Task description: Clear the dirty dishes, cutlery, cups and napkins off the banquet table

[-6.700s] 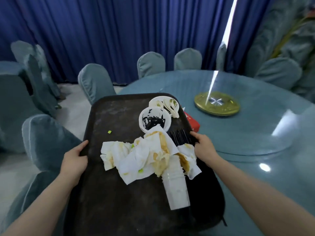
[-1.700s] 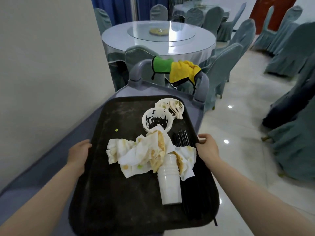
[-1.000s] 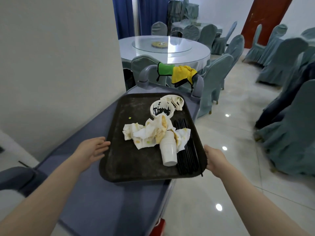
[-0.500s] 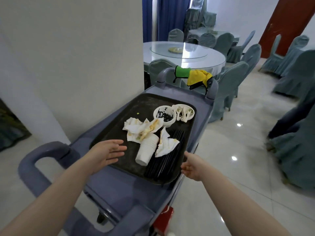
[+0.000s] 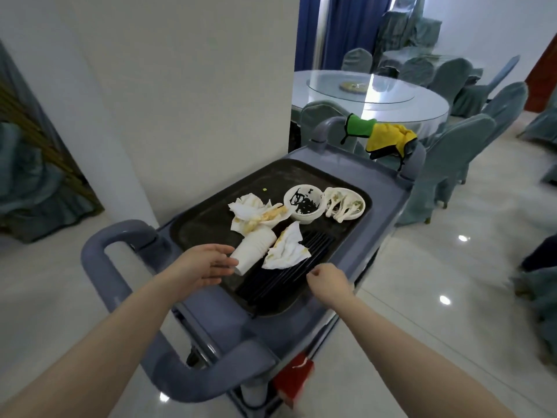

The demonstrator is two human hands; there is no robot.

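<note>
Grey service cart (image 5: pixel 388 212) close in, near handle (image 5: pixel 99 267) at lower left, red box (image 5: pixel 294 377) low on its side. Left hand (image 5: pixel 202 265) fingers straight and relaxed, tips at the rim of the stacked white cups (image 5: pixel 254 248), holding nothing. Right hand (image 5: pixel 328 282) loosely curled at the tray's near right edge; can't tell if it grips the tray. Black tray (image 5: pixel 211 218) sits on cart top. On it: black chopsticks (image 5: pixel 289 270), stained napkins (image 5: pixel 286 248), more napkins (image 5: pixel 253 211) beyond, sauce-smeared bowl (image 5: pixel 304 202), dish of white spoons (image 5: pixel 345 203). Green and yellow cloths (image 5: pixel 382 135) hang on far handle. Round banquet tabletop (image 5: pixel 422 107) behind, covered chairs (image 5: pixel 452 158) around.
</note>
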